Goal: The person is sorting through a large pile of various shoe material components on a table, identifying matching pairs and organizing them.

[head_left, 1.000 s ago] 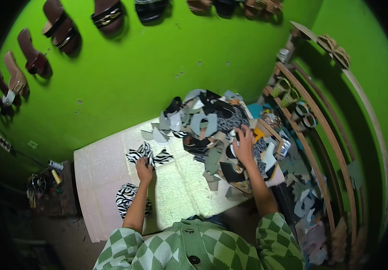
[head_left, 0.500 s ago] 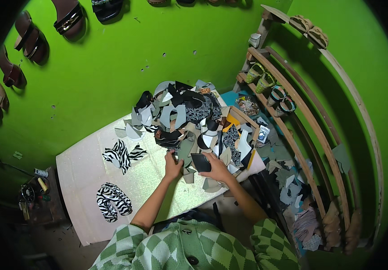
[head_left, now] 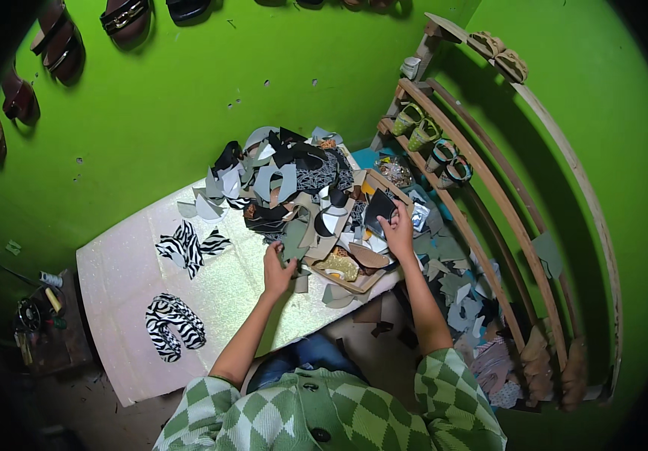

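Observation:
My right hand (head_left: 397, 230) grips a flat black piece of material (head_left: 381, 210) by its edge, over the right side of a heap of cut scraps (head_left: 316, 161). My left hand (head_left: 277, 270) is at the heap's near edge, its thumb and fingers apart beside a grey-green scrap (head_left: 294, 239); whether it touches that scrap I cannot tell. Under and among the scraps at the right is a shallow wooden box (head_left: 371, 283), with a gold glittery piece (head_left: 341, 266) inside. Left of the heap lie loose zebra-striped pieces (head_left: 185, 247) and a curved zebra-striped bundle (head_left: 173, 328).
The pale, shiny tabletop (head_left: 124, 301) stands against a green wall with sandals (head_left: 127, 19) hung on it. A wooden rack (head_left: 482, 158) at the right holds small shoes (head_left: 423, 135). Scraps (head_left: 455, 301) cover the area below it. A small stand with thread (head_left: 51, 279) is at far left.
My right hand has moved right and farther away with the black piece. More of the wooden box and the gold piece now shows. My left hand's fingers have spread slightly.

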{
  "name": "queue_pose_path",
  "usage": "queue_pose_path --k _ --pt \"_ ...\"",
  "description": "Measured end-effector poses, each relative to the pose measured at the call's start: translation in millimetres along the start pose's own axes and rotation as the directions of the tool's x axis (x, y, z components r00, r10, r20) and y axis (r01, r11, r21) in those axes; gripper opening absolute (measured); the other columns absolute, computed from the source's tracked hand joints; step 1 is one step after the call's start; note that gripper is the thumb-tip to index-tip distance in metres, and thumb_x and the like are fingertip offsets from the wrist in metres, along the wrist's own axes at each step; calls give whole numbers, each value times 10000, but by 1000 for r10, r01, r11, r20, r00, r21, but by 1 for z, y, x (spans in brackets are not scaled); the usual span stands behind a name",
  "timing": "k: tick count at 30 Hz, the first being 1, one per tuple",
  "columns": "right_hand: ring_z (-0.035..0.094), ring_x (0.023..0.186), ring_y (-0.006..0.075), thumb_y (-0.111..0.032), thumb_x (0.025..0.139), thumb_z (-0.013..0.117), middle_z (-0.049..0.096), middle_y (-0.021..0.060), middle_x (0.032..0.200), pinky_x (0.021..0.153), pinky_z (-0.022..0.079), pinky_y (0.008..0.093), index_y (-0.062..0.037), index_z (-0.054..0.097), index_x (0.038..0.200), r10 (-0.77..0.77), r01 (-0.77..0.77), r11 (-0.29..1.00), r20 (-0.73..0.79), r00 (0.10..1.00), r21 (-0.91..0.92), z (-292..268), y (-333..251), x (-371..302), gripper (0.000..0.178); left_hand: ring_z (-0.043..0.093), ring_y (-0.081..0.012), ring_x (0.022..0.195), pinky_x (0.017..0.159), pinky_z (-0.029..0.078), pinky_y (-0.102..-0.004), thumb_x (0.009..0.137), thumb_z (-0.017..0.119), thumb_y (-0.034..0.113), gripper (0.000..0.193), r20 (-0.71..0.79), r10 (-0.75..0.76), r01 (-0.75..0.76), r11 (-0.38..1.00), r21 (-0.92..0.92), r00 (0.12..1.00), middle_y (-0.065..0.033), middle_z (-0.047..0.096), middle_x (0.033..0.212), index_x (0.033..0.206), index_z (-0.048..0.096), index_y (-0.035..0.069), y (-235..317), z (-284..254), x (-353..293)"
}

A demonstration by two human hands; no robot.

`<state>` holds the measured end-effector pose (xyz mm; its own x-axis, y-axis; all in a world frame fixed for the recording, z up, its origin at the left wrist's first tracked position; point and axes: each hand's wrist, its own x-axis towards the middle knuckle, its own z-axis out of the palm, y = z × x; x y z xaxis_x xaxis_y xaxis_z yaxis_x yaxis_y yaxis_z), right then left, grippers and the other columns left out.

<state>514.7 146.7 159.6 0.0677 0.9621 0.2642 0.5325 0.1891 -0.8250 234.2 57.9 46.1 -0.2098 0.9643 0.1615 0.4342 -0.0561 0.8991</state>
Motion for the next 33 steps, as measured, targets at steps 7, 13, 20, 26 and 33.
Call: queue_pose_path --k 7,13,20,26,33 --pt "551 931 297 -102 739 625 566 132 1031 800 376 386 -74 493 1126 -212 283 879 218 953 -383 18 1 -4 409 315 -405 1193 999 284 -439 551 765 280 835 68 151 -164 943 288 986 -228 371 1241 1225 359 0 56 25 20" --pt "416 1099 294 -230 661 692 455 124 1173 913 285 432 -104 478 1172 -261 433 784 398 880 -445 27 16 -22 569 142 -515 1267 990 243 -582 553 787 260 1058 144 -164 32 759 650 976 -269 194 1372 1382 152 88 69 66 29" --pt "152 1269 454 -449 492 808 124 315 1363 1033 144 525 -80 141 1382 107 67 736 213 971 -674 8 17 -17 1172 175 -536 1244 985 270 -577 714 687 243 951 188 -101 -50 749 661 977 -288 178 1386 1409 60 72 47 75 28" --pt "452 1107 337 -419 437 853 462 195 1184 947 335 434 -46 125 1372 390 -154 741 233 891 -653 11 58 7 1242 297 -537 1185 972 335 -493 807 581 168 697 106 -93 22 845 534 990 -282 350 1307 1373 203 21 47 70 32" --pt "559 981 329 -328 478 847 594 172 1038 861 394 428 -62 371 1240 302 -131 857 279 912 -498 8 86 8 937 529 -406 1006 947 383 -396 826 543 161 379 -94 -112 139 918 372 989 -265 564 1040 1172 530 7 69 64 35"
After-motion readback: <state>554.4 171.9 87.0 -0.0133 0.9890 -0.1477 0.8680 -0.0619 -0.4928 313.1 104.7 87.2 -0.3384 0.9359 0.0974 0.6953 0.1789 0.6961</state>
